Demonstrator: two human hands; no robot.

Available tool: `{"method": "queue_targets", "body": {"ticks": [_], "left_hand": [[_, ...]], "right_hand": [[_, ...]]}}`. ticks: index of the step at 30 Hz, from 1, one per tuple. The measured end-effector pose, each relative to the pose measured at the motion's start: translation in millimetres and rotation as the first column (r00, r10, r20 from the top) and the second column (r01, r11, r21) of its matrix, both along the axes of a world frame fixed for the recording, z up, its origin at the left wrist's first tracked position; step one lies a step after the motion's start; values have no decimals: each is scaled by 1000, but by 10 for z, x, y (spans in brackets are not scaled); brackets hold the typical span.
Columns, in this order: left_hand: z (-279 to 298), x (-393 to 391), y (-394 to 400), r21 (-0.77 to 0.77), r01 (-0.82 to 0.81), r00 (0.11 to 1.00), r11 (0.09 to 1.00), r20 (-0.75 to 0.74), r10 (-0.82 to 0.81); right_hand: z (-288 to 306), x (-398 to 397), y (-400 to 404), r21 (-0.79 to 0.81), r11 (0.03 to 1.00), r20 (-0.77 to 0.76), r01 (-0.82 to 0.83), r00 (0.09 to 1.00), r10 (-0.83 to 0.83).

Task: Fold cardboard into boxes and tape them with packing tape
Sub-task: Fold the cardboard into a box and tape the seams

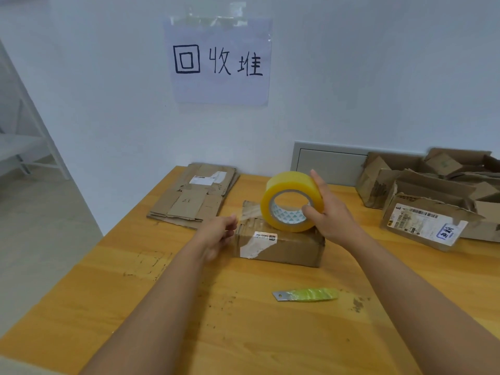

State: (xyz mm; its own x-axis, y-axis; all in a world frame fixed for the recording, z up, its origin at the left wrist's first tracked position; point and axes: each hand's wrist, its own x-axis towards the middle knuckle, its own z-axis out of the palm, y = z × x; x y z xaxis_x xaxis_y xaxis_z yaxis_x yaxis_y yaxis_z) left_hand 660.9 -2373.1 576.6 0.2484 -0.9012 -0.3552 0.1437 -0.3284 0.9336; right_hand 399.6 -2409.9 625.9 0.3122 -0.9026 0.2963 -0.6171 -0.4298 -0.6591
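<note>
Blade [305, 295] sits on the table [162, 320]; right hand [332, 212] grips the tape roll [290, 201] on the box [281, 244], left hand [219, 234] pinching the tape end, kinda blurry.

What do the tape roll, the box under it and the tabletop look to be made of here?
Tape roll: glossy yellowish translucent plastic film, seemingly on a printed card core.
Box: matte brown corrugated cardboard, creased, with shiny clear tape patches.
Tabletop: light wood or wood-look laminate, judging by the grain lines; scuffed and stained.
</note>
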Motion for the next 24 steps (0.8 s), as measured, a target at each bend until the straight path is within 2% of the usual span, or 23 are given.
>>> {"method": "queue_targets", "body": {"ticks": [9,11,14,16,18,21,24], "left_hand": [[94,-69,-26,92,88,949,992,294,-111],[95,-65,-43,47,36,908,998,416,-53],[111,-128,26,-125,-19,786,992,611,93],[143,-238,127,-231,33,751,972,647,129],[170,-361,255,-266,100,759,959,643,99],[148,-508,393,-268,209,739,940,674,27],[112,-496,410,-189,241,731,952,680,-50]], "right_hand": [[-20,16,18,-2,1000,33,14,999,-14],[-34,23,29,9,1000,39,24,999,-24],[-39,31,43,20,999,35,41,999,-41],[-41,36,46,21,999,42,50,998,-51],[-62,39,48,17,999,49,52,997,-52],[-129,22,50,14,998,92,55,994,-57],[-169,19,70,36,999,163,30,986,-36]]}}
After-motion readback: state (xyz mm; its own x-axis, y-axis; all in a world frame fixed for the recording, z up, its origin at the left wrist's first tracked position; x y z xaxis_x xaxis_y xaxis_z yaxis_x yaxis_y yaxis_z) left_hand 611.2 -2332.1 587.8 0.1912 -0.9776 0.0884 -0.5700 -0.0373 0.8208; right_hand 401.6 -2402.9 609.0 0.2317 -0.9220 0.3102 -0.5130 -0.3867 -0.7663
